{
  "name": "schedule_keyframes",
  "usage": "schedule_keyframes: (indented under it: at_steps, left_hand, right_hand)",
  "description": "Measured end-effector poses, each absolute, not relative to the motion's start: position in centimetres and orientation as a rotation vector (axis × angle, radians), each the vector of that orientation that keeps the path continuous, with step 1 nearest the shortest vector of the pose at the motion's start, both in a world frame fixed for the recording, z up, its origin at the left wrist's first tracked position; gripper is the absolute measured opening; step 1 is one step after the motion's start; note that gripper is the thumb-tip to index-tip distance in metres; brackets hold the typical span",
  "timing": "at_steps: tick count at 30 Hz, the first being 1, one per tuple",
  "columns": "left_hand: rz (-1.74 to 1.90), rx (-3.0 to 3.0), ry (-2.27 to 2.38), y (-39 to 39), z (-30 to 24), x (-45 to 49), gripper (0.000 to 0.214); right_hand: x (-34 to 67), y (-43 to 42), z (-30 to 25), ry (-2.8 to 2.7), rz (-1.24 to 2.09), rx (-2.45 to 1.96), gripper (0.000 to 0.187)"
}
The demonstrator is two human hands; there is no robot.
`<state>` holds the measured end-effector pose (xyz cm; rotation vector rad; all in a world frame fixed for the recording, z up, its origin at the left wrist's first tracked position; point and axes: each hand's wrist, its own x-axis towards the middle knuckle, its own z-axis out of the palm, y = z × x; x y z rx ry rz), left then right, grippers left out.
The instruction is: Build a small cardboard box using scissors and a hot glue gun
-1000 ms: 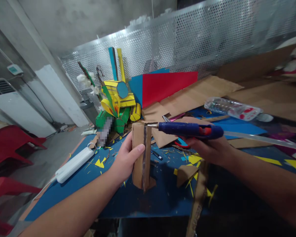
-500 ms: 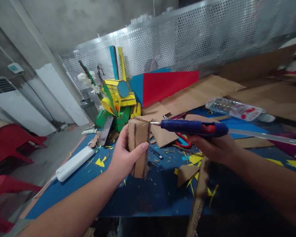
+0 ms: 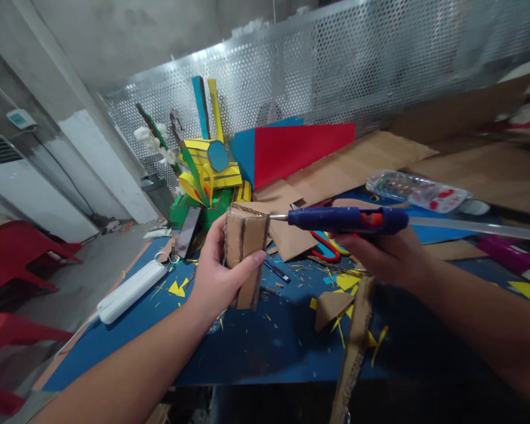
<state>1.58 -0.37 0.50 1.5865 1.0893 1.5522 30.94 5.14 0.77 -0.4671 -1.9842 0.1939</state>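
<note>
Two hands (image 3: 214, 274) (image 3: 382, 253) — cardboard block (image 3: 249, 238) in left

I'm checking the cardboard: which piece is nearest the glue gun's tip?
The small boxy piece gripped in the left hand, its top corner right by the metal tip of the glue gun. The triangular scrap and long strip are farther away.

One left hand (image 3: 214, 274) and one right hand (image 3: 382, 253) make two. There is one glue gun (image 3: 335, 219), one glue stick (image 3: 468, 227) and one cardboard block (image 3: 242, 250). I count one table (image 3: 282, 350), one power strip (image 3: 132, 291), one phone (image 3: 189, 232), one utility knife (image 3: 277, 271), one plastic bottle (image 3: 424, 191) and more than five yellow scraps (image 3: 347, 281). There are at least two red chairs (image 3: 26, 253), one bin (image 3: 158, 191), one red sheet (image 3: 300, 150), one upright blue strip (image 3: 200, 106) and one upright yellow strip (image 3: 215, 109).
</note>
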Motion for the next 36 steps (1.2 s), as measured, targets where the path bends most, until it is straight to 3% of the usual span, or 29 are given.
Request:
schedule_keyframes:
  at_steps: [25,31,36]
  left_hand:
    - [1.446,1.528,1.067,-0.35,0.32,1.64,0.073]
    - [1.414,1.522,1.079,-0.43,0.29,1.43,0.07]
    - [1.409,1.532,1.081,-0.71,0.49,1.37,0.071]
  right_hand:
    - [30.61,5.0,1.03,-2.001,0.215,-0.48,0.023]
    - [30.63,5.18,0.98,-1.952,0.177,-0.469,0.012]
    - [30.74,5.03,1.26,-1.961,0.149,-0.436,0.016]
